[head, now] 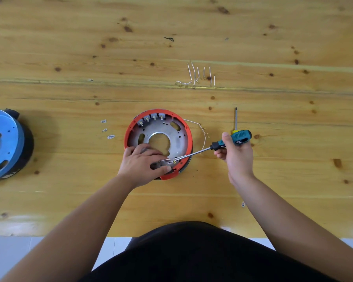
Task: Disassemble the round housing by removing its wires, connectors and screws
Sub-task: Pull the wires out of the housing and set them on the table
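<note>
The left hand (144, 162) hides the near part of the round housing (158, 143) and the screwdriver (230, 142) tip. The blue reel (5, 145) is cut off by the left edge.

Printing on the teal screwdriver handle (240, 137) and on the small white tags (110, 136) lying left of the round housing (158, 139) is too small to read.

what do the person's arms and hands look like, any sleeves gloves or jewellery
Both forearms are bare up to the frame edge, with no sleeves in view. The left hand and right hand wear no gloves, and no rings, watch or bracelet show on the fingers or wrists. Black clothing covers the body at the bottom of the view.
</note>
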### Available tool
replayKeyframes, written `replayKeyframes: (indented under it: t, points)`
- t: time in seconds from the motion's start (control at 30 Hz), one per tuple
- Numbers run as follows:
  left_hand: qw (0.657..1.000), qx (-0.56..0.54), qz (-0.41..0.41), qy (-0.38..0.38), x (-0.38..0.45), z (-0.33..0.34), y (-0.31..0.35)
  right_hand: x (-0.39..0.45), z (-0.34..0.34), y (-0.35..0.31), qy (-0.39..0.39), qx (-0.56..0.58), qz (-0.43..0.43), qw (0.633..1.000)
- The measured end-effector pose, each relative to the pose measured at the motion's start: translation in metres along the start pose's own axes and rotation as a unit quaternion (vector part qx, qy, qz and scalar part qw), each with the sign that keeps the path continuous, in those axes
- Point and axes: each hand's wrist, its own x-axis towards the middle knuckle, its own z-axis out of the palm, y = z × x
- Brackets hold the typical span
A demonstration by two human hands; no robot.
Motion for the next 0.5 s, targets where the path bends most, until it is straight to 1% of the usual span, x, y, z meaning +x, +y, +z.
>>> replayKeyframes:
  t: [0.2,0.3,0.4,0.43,0.5]
  points:
    - [1.000,-0.009,-0.019,-0.002,0.003,0.001,0.001,0.013,-0.010,-0.023,0.011,-0.008,-0.009,1.000]
    - [0.999,-0.036,-0.030,0.007,0.005,0.003,-0.001,0.022,-0.016,-0.031,-0.003,-0.043,-0.003,0.999]
    - [0.995,-0.092,-0.043,0.024,0.007,0.002,0.000,0.031,-0.020,-0.027,-0.044,-0.170,0.013,0.984]
    - [0.992,-0.114,-0.048,0.028,0.008,0.001,0.001,0.033,-0.019,-0.024,-0.068,-0.226,0.019,0.972]
    - [0.983,-0.169,-0.058,0.033,0.010,-0.003,0.004,0.039,-0.015,-0.014,-0.114,-0.337,0.030,0.934]
